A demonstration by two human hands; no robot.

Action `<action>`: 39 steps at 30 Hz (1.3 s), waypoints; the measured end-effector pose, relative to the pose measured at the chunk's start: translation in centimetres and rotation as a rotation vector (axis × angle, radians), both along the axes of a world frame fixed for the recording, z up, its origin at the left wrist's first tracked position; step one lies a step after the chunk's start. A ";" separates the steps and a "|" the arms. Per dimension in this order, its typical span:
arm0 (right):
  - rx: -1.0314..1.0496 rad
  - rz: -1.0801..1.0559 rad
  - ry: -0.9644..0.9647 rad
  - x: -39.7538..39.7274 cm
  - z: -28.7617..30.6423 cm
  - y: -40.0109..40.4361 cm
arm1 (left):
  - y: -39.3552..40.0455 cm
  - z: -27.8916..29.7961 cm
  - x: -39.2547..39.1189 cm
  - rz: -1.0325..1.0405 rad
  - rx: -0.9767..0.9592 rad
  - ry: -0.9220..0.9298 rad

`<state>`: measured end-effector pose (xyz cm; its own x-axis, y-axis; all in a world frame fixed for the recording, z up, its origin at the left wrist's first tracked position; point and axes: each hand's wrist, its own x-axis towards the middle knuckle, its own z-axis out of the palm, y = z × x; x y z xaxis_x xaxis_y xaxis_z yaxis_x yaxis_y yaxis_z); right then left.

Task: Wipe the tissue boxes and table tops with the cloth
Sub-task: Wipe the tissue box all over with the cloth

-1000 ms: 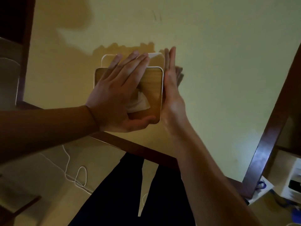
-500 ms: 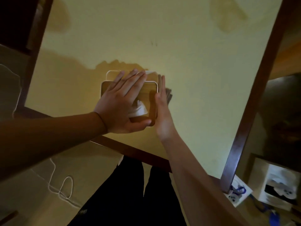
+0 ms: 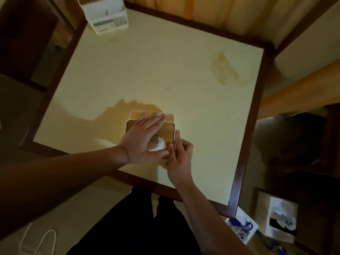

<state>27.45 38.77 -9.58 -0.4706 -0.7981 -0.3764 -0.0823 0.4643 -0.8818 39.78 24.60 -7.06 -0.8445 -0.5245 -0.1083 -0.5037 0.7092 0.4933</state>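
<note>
A tissue box (image 3: 168,130) with a wooden lid and white sides stands on the pale yellow table top (image 3: 147,70), near its front edge. A white tissue (image 3: 157,144) pokes out of the lid. My left hand (image 3: 141,139) lies flat on the lid, fingers straight and pointing away from me. At the box's near right corner my right hand (image 3: 181,157) has its fingers curled around a thin grey cloth (image 3: 176,138), held against the box's right side. Most of the cloth is hidden behind the hand.
A white box (image 3: 106,13) stands at the table's far left corner. A brownish stain (image 3: 224,69) marks the far right of the top. Dark wooden rails frame the table. White boxes (image 3: 281,223) sit on the floor at right, a white cable (image 3: 36,243) at left.
My right hand slid from flat against the box's right side back to its near corner, and its fingers curled. The left hand stayed on the lid. The view widened to show the whole table.
</note>
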 end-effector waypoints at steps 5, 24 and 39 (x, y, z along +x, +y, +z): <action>0.041 0.021 0.021 -0.5 1.2 0.5 | -1.4 0.6 0.9 -0.106 0.200 -0.025; -0.034 -0.277 0.525 -4.1 9.2 1.8 | -6.6 6.2 -1.0 -0.691 -0.190 -0.597; 0.453 0.207 0.574 -1.9 2.8 3.1 | -9.1 6.6 2.8 -0.563 -0.003 -0.456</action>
